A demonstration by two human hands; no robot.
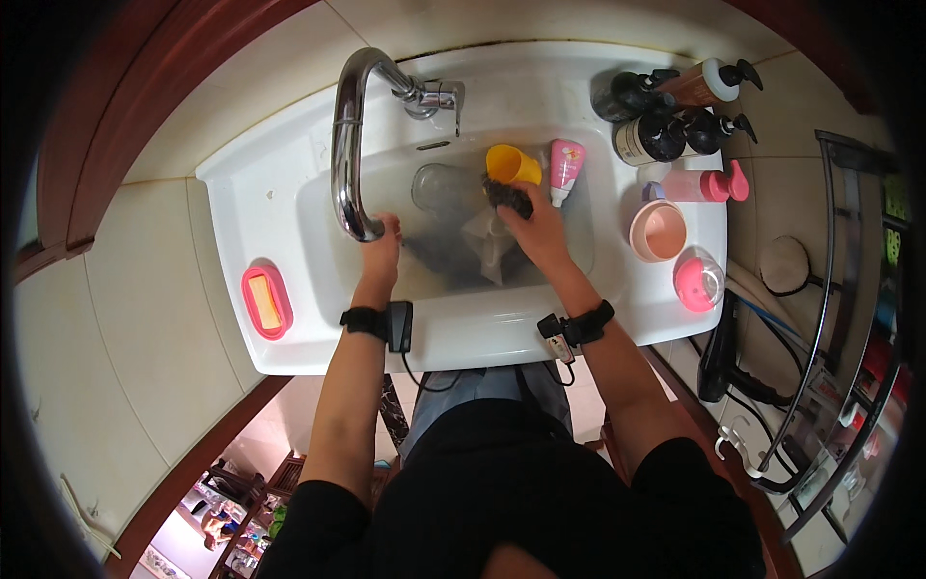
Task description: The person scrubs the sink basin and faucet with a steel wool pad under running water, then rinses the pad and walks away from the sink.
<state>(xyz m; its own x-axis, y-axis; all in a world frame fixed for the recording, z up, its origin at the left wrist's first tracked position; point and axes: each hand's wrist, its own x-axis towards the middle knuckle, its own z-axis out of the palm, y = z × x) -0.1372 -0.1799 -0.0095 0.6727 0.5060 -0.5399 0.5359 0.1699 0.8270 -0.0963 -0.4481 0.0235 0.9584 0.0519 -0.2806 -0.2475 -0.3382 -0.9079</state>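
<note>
My right hand grips a dark, crumpled scouring pad or wad just below a yellow plastic cup. My left hand is beside the chrome faucet's spout end; its fingers are partly hidden and I cannot tell whether they hold anything. Cloudy water fills the white sink basin. In it lie a clear glass jar, a pale cloth-like piece and dark material. A pink tube with its white cap down lies right of the cup.
Several pump bottles crowd the back right of the sink top. Nearer are a pink pump bottle, a peach mug and a pink-and-clear container. A pink soap dish sits at left. A hair dryer hangs at right beside a metal rack.
</note>
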